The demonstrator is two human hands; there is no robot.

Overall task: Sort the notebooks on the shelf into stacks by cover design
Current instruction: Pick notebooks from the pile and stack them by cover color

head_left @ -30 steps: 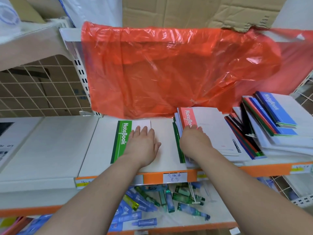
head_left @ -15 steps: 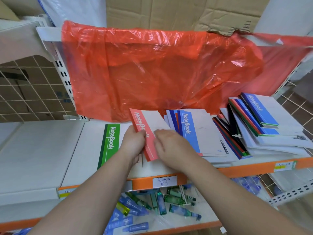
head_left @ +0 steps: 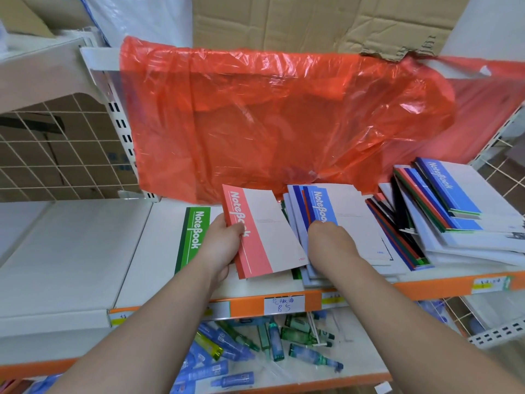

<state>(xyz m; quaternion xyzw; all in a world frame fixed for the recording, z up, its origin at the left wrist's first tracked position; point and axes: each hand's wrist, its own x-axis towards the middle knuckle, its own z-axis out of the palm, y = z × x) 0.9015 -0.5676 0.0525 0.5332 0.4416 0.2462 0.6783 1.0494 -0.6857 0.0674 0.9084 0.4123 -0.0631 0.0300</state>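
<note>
At frame centre, the left hand [head_left: 220, 245] pinches a red "NoteBook" [head_left: 264, 237]; the right hand [head_left: 326, 237], fingers curled, presses a blue "NoteBook" [head_left: 338, 211].

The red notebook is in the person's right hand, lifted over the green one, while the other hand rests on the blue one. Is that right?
Not quite. The head view shows the red notebook held in the left hand, not the right. The right hand rests on the blue notebook; the green notebook lies underneath.

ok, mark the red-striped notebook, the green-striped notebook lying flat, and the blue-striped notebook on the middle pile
red-striped notebook [head_left: 265, 237]: head view, white cover area.
green-striped notebook [head_left: 194, 231]: head view, green spine stripe.
blue-striped notebook [head_left: 322, 204]: head view, blue stripe above the right hand.
</note>
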